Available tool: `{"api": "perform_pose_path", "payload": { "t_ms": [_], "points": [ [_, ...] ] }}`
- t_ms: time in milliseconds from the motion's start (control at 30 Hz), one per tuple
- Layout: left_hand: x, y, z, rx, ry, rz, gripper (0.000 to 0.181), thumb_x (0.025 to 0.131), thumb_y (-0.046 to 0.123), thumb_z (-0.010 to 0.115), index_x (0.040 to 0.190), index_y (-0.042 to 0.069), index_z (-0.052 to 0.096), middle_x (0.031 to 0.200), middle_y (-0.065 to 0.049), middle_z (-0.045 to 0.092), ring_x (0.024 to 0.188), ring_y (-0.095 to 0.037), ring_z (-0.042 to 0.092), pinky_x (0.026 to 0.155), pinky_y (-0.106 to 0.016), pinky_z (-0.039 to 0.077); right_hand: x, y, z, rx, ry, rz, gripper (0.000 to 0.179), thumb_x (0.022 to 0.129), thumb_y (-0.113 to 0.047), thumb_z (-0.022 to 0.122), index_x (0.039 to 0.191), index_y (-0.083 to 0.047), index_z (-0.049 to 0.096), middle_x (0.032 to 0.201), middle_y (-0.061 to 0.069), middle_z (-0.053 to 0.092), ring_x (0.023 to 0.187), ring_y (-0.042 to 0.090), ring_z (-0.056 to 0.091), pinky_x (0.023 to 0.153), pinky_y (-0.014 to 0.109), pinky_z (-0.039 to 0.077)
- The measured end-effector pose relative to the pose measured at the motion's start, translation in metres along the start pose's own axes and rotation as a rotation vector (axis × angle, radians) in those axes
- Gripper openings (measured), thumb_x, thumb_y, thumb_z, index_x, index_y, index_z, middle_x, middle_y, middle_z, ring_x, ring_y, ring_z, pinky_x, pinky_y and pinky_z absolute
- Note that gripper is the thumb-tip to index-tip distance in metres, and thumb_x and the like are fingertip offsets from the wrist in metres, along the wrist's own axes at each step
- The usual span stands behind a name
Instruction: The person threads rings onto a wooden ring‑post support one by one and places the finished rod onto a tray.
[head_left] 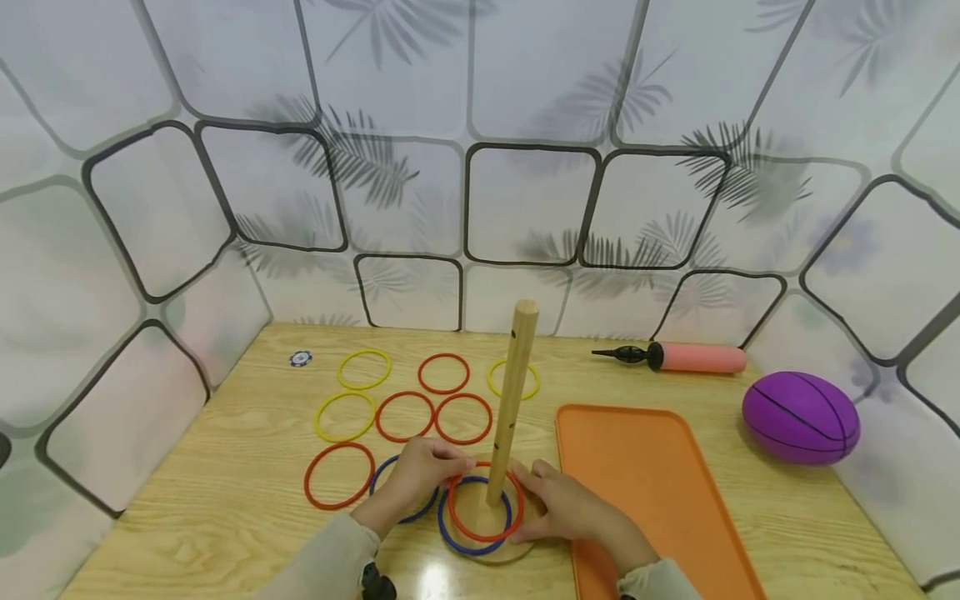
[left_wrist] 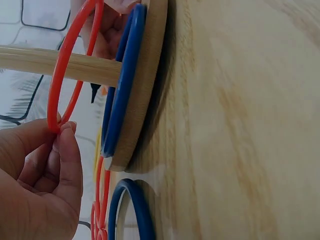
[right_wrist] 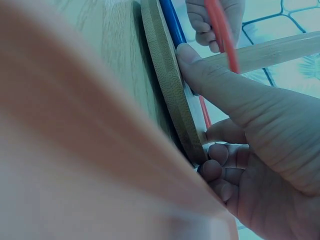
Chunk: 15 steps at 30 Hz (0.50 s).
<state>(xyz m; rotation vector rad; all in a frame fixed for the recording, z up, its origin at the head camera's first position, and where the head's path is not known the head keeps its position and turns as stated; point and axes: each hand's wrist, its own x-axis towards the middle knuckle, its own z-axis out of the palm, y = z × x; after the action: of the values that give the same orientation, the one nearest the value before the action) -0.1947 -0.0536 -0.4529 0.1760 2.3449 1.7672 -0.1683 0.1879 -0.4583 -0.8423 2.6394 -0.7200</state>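
Note:
My left hand pinches a red ring between thumb and fingertips. That ring circles the upright wooden peg, held tilted above the round wooden base. On the base lies a blue ring, also around the peg. My right hand is at the base's right side, thumb and forefinger spread. In the right wrist view its thumb tip is at the blue ring's edge, with the other fingers beside the base's rim. Left of the base, partly behind my left forearm, lies another blue ring.
Several red rings and yellow rings lie flat left of and behind the base. An orange tray stands close on the right. Farther back are a pink hand pump, a purple ball and a small round chip.

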Motion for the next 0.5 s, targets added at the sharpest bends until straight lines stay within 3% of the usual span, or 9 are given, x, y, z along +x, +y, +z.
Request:
{"api": "perform_pose_path", "payload": {
  "t_ms": [267, 500],
  "points": [
    [0.0028, -0.0052, 0.0016, 0.035, 0.011, -0.004, 0.012, 0.079, 0.013, 0.076, 0.077, 0.002, 0.075, 0.062, 0.003, 0.063, 0.054, -0.006, 0.052, 0.051, -0.022, 0.045, 0.0001, -0.0002, -0.0003, 0.004, -0.012, 0.01, 0.094, 0.074, -0.053, 0.074, 0.143, 0.0, 0.038, 0.086, -0.003, 0.035, 0.067, 0.007, 0.032, 0.058, 0.021, 0.032],
    [0.0046, -0.0068, 0.0001, 0.049, -0.006, 0.023, 0.011, 0.08, 0.012, 0.075, 0.081, 0.002, 0.075, 0.071, 0.0, 0.067, 0.06, -0.007, 0.055, 0.056, -0.024, 0.047, -0.0002, 0.0005, 0.0001, -0.008, -0.003, 0.005, 0.094, 0.074, -0.053, 0.074, 0.143, 0.0, 0.038, 0.085, -0.003, 0.034, 0.067, 0.007, 0.032, 0.059, 0.021, 0.032]
  ]
}}
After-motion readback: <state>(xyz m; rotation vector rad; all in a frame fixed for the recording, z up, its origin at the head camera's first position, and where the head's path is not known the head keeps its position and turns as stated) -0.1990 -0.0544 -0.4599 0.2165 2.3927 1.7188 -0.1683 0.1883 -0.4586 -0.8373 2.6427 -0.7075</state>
